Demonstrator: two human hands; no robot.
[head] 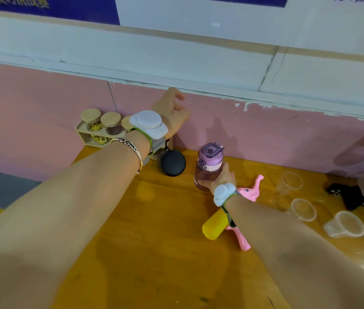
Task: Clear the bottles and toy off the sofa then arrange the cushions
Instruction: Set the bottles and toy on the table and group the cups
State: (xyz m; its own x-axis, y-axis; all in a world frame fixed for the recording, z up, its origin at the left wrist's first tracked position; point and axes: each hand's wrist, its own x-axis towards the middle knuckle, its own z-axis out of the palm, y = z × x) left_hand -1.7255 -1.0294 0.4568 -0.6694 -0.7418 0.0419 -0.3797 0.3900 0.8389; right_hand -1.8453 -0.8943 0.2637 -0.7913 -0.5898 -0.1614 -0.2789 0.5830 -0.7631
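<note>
A: So, nearest you, your right forearm crosses a yellow bottle (213, 226) lying on its side on the wooden table (154, 241), with the pink elephant toy (246, 194) lying beside and under that arm.

B: And the cups?

A: Three clear plastic cups (303, 209) sit off to your right; they look empty.

B: What are you holding?

A: Your right hand (218, 178) wraps around the body of the purple bottle (208, 162), which stands upright on the table, lid closed, tinted liquid inside.

B: Farther back?

A: A round black pouch (173, 162) rests near the wall. Behind your left wrist, a small wooden rack (85, 136) holds cork-lidded jars (93, 121) of dried yellow and dark contents.

B: Your left hand?

A: Your left hand (172, 108) is raised against the pink wall (265, 130), fingers loosely curled, gripping nothing.
</note>
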